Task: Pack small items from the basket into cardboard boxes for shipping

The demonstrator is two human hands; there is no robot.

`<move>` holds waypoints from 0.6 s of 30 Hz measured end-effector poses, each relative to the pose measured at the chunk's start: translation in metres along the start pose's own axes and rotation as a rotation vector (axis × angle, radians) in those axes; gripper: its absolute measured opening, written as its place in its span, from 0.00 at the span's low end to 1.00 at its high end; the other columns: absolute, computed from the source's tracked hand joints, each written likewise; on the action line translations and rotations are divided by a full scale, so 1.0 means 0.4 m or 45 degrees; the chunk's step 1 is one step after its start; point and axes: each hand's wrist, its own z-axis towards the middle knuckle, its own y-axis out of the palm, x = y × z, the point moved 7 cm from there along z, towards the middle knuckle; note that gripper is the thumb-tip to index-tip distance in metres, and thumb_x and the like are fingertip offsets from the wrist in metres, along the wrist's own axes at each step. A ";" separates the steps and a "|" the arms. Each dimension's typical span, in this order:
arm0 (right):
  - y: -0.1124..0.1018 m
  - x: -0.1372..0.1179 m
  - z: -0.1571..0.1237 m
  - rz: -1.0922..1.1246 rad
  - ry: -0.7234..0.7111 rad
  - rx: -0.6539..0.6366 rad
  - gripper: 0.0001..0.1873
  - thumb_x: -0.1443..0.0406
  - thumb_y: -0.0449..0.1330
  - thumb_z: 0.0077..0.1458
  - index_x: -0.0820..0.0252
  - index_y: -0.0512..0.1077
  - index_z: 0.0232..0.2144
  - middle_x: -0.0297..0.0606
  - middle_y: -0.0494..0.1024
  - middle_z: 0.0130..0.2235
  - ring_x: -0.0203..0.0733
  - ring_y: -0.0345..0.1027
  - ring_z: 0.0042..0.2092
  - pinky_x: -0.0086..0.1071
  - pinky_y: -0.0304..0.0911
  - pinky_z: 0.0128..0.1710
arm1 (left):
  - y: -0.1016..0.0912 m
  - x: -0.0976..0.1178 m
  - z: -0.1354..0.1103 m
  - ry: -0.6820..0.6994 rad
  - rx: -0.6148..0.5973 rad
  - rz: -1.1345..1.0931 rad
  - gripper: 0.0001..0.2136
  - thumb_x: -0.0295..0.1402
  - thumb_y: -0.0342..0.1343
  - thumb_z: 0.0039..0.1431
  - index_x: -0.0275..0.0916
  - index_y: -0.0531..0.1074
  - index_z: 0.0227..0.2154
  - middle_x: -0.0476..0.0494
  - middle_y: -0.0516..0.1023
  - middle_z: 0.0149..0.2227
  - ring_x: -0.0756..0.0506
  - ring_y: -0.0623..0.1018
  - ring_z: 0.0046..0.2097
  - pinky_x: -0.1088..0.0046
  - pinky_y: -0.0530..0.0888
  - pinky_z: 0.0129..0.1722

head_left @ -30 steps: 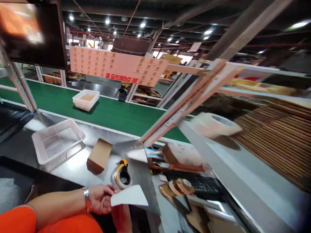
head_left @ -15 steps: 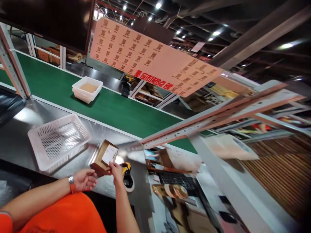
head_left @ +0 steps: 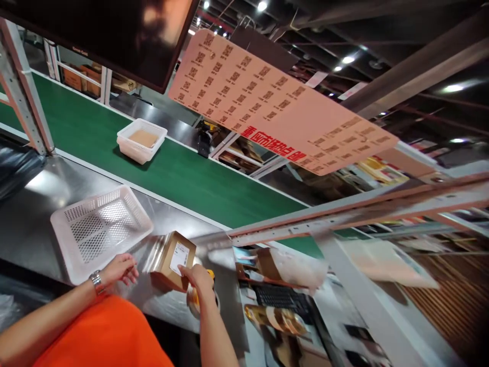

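Observation:
A small brown cardboard box [head_left: 168, 262] with a white label [head_left: 179, 257] on its top sits on the steel table [head_left: 38, 204]. My right hand [head_left: 199, 279] is closed on the box's near right corner, fingertips by the label. Just under that hand lies a yellow and black tape dispenser [head_left: 194, 298], partly hidden. My left hand [head_left: 119, 269], a watch on its wrist, rests with loosely spread fingers left of the box, close to the front edge of a white perforated basket [head_left: 99, 229]. It holds nothing.
A green conveyor belt [head_left: 183, 178] runs behind the table and carries a white tub [head_left: 141, 140]. A pink sheet of printed codes [head_left: 275, 102] and a dark monitor [head_left: 114, 30] hang overhead. A keyboard [head_left: 280, 298] and tape rolls [head_left: 273, 317] lie at right.
My right hand carried the white label from in front of me onto the box and now stays on the box's corner. My left hand let go and drew back towards the basket. My view swung left.

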 end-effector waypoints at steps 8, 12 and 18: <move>0.091 -0.118 0.063 0.284 -0.802 0.388 0.34 0.43 0.60 0.61 0.63 0.82 0.54 0.69 0.79 0.65 0.74 0.70 0.71 0.62 0.66 0.70 | -0.379 0.168 -0.155 0.761 1.208 0.715 0.12 0.36 0.64 0.58 0.41 0.78 0.45 0.34 0.85 0.52 0.32 0.83 0.59 0.49 0.76 0.68; 0.170 -0.116 0.126 0.441 -0.857 0.383 0.42 0.34 0.59 0.52 0.56 0.85 0.53 0.72 0.80 0.64 0.86 0.69 0.70 0.78 0.62 0.67 | -0.492 0.117 -0.259 0.669 1.715 0.867 0.27 0.32 0.65 0.54 0.34 0.74 0.58 0.22 0.74 0.68 0.24 0.70 0.74 0.41 0.64 0.78; 0.179 -0.155 0.180 0.128 -0.941 0.330 0.58 0.33 0.44 0.63 0.74 0.71 0.72 0.84 0.71 0.68 0.94 0.64 0.71 0.87 0.54 0.67 | -0.512 -0.047 -0.243 0.038 1.563 0.650 0.32 0.31 0.60 0.66 0.26 0.64 0.70 0.17 0.77 0.67 0.29 0.78 0.70 0.55 0.72 0.71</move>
